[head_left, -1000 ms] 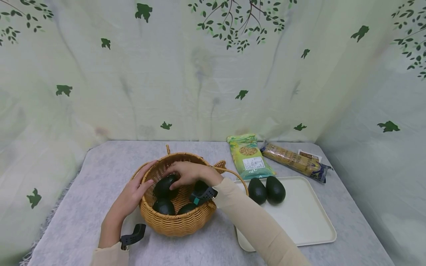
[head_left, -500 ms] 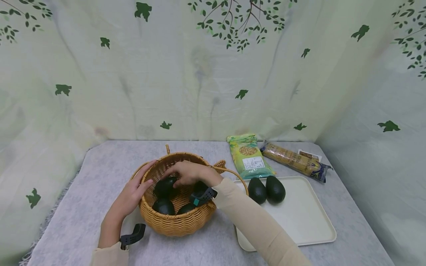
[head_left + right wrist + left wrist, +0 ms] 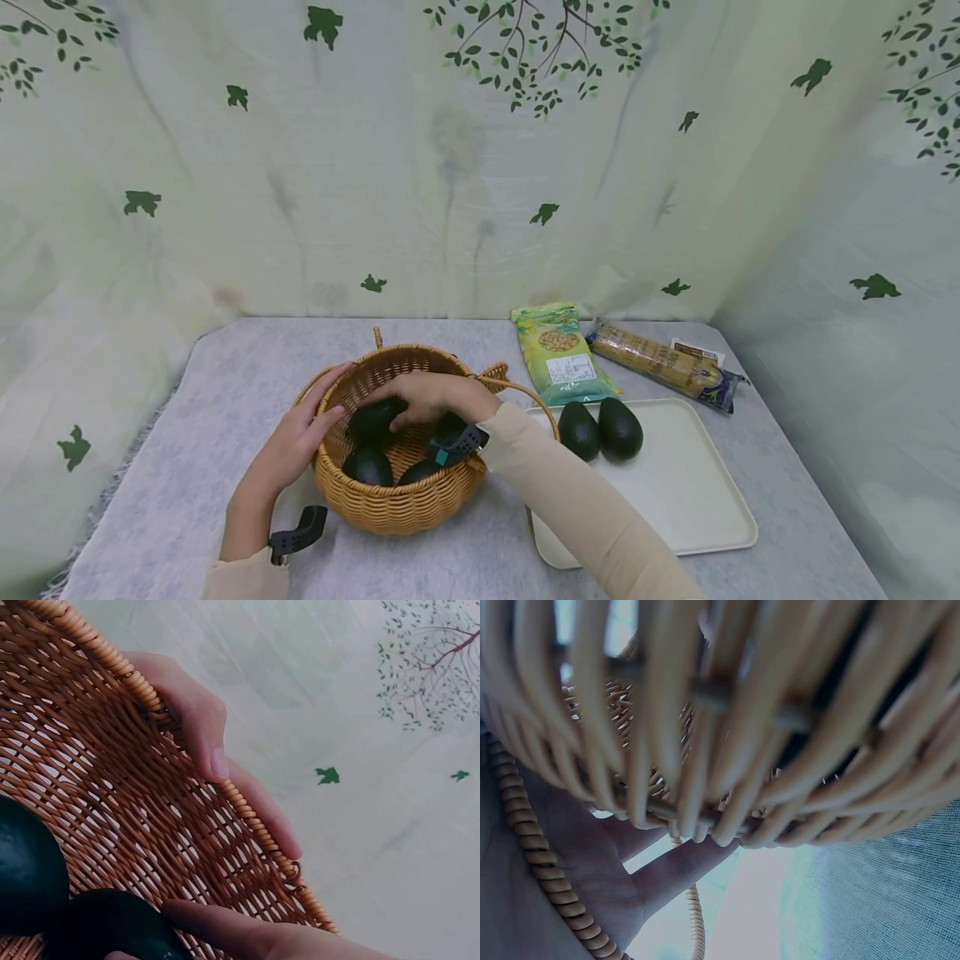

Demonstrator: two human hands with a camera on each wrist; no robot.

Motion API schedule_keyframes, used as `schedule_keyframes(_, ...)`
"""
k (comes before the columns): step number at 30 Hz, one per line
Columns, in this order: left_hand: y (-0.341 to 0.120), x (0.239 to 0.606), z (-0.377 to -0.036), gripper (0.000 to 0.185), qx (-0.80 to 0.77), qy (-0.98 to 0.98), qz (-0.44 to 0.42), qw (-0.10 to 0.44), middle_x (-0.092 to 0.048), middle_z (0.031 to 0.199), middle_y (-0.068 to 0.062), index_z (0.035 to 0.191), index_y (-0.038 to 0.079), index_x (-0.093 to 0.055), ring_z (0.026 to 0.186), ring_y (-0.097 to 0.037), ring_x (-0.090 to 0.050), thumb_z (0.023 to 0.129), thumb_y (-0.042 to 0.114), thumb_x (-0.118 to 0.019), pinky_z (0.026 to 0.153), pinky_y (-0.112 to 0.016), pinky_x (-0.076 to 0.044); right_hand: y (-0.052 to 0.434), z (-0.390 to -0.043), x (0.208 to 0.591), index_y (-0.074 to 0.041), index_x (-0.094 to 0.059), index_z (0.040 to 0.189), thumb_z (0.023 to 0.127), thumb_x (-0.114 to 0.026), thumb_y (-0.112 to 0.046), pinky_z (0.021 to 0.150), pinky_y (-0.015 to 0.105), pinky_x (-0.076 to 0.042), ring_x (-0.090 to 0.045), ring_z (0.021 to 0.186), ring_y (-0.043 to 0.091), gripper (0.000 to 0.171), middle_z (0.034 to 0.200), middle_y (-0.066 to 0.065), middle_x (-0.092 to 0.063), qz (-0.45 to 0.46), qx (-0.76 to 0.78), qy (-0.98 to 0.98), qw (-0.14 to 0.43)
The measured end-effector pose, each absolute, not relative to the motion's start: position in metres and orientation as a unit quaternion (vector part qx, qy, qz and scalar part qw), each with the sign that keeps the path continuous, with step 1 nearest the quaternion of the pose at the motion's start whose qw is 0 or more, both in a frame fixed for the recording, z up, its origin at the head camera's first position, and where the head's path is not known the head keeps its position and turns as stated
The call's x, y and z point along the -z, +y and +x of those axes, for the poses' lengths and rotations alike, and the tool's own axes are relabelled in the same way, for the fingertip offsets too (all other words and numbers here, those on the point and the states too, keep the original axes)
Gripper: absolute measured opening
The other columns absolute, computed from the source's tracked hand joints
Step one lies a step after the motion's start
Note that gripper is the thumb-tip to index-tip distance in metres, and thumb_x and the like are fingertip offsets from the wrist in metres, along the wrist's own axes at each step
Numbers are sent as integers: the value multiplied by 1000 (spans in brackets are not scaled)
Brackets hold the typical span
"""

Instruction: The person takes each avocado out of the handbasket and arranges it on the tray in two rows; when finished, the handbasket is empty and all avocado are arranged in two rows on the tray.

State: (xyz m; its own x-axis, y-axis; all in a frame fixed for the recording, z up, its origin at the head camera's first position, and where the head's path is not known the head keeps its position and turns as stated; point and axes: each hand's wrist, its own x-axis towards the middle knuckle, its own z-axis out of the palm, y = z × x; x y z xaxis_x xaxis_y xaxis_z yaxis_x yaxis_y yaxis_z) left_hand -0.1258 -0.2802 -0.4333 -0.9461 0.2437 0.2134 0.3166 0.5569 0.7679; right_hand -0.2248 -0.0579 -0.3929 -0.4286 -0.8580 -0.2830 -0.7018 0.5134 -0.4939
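Note:
A round wicker basket (image 3: 397, 510) holds several dark green avocados. My left hand (image 3: 296, 437) grips its left rim, the thumb hooked over the edge and the other fingers along the outside, as the right wrist view also shows. Inside the basket, my right hand (image 3: 431, 397) holds one avocado (image 3: 372, 423) between thumb and fingers; in the right wrist view a finger lies along this avocado (image 3: 112, 921). Nearer me in the basket lie another avocado (image 3: 368, 467) and a partly hidden avocado (image 3: 420, 471). In the left wrist view, basket weave (image 3: 727, 735) covers most of the left hand (image 3: 592, 862).
A cream tray (image 3: 690, 492) right of the basket bears two avocados (image 3: 621, 429) at its back left. Behind it lie a green-yellow bag (image 3: 562, 354) and a long noodle-like packet (image 3: 660, 362). The basket's thin handle (image 3: 536, 396) leans over the tray's left edge.
My right hand and the avocado in it have shifted very slightly lower within the basket. My left hand stays on the rim; the tray and packets have not moved.

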Motion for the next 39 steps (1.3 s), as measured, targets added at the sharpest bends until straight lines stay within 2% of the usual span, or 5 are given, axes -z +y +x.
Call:
schedule_keyframes(13, -280, 433, -126, 59, 440, -883, -156, 45, -31, 166, -15, 165, 31, -25, 144, -51, -38, 110, 23, -46, 101, -80, -38, -56, -225, 390, -25, -55, 151, 103, -65, -24, 115, 31, -41, -50, 141, 15, 49, 152, -4, -56, -462, 140, 847, 221)
schedule_keyframes(24, -279, 432, -124, 59, 440, -884, -152, 44, -31, 166, -15, 165, 31, -26, 143, -50, -39, 110, 21, -46, 101, -78, -39, -53, -223, 383, -23, -61, 144, 104, -63, -21, 105, 25, -47, -57, 131, 12, 40, 144, -1, -62, -470, 151, 848, 195)
schedule_keyframes(39, -280, 434, -127, 59, 439, -884, -155, 42, -30, 166, -16, 165, 31, -25, 144, -51, -38, 110, 21, -45, 103, -78, -38, -35, -214, 364, -19, -63, 143, 105, -61, -19, 106, 28, -48, -58, 132, 16, 38, 145, 0, -61, -479, 196, 838, 172)
